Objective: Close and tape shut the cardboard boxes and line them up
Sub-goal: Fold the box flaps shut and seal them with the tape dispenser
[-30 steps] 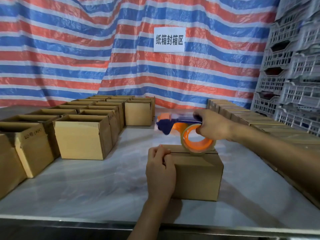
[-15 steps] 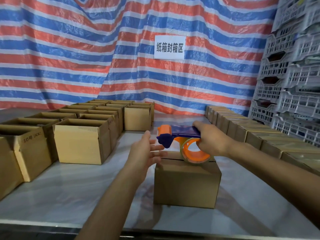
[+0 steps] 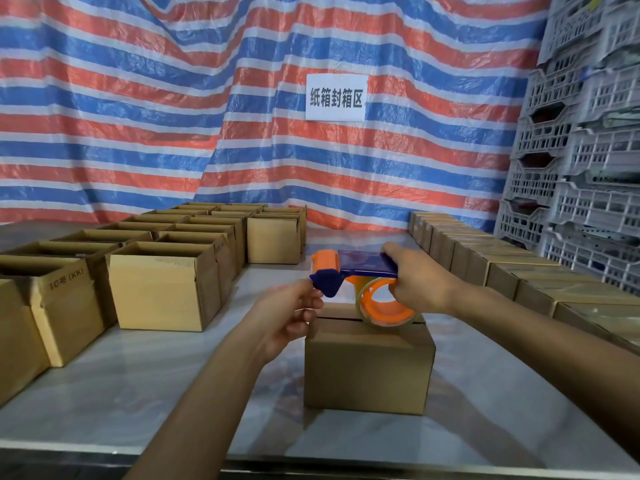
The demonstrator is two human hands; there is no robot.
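- Before a striped tarpaulin (image 3: pixel 138 98), a closed cardboard box (image 3: pixel 367 368) sits mid-table (image 3: pixel 173 393).
- The right hand (image 3: pixel 422 282) wraps the tape dispenser (image 3: pixel 367 268) over it; the left hand (image 3: pixel 287 313) curls fingers at its nose, grip unclear.
- Box looks light, stiff: brace a side wall.

Colours and patterns as found.
The tape dispenser (image 3: pixel 367 266) was dark blue with an orange roller and hub. The cardboard boxes (image 3: pixel 162 292) were plain tan. The tarpaulin (image 3: pixel 138 116) bore red, blue and white stripes; the sign (image 3: pixel 336 114) was white with black characters; the crates (image 3: pixel 588 168) pale grey; the table (image 3: pixel 156 393) pale and marbled.
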